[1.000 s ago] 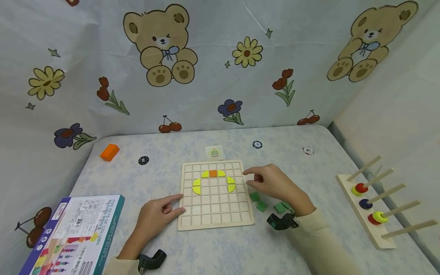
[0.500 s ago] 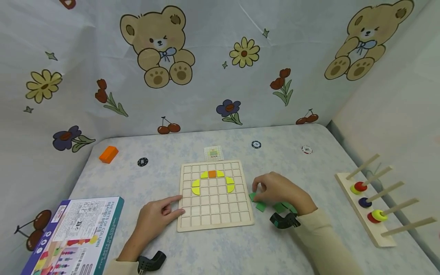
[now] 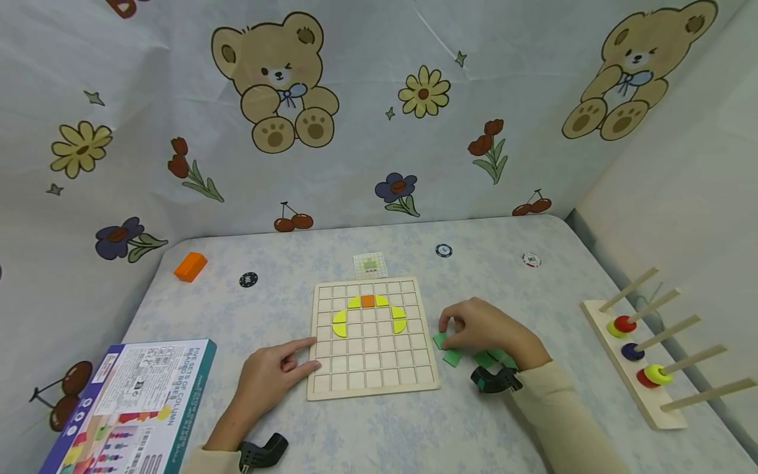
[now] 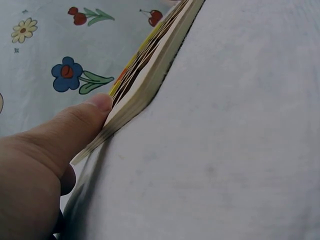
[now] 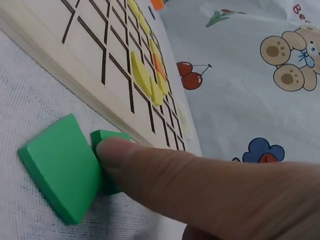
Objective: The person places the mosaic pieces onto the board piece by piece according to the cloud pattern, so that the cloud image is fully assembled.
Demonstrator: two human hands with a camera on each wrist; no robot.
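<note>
A square wooden grid board point(image 3: 374, 362) lies mid-table with yellow quarter-round pieces point(image 3: 339, 316) and one orange square point(image 3: 368, 301) set in an arch. At its left edge, the thumb and index finger of my left hand point(image 3: 266, 375) touch the rim; the left wrist view shows the thumb point(image 4: 80, 122) against that edge. Right of the board, my right hand point(image 3: 488, 327) pinches a green square tile point(image 3: 439, 340) between thumb and index finger. In the right wrist view the thumb covers part of this tile point(image 5: 107, 134). Another green tile point(image 5: 62, 167) lies beside it.
More green tiles point(image 3: 485, 359) lie partly under the right hand. A pattern card point(image 3: 370, 264) touches the board's far edge. Peg stand point(image 3: 636, 368) with beads at right, box point(image 3: 133, 401) at left, orange block point(image 3: 190, 266) and several chips point(image 3: 443, 250) towards the back.
My right hand has come away from the board's right edge and down to the green tiles, where it takes hold of one. The left hand stays at the board's left edge.
</note>
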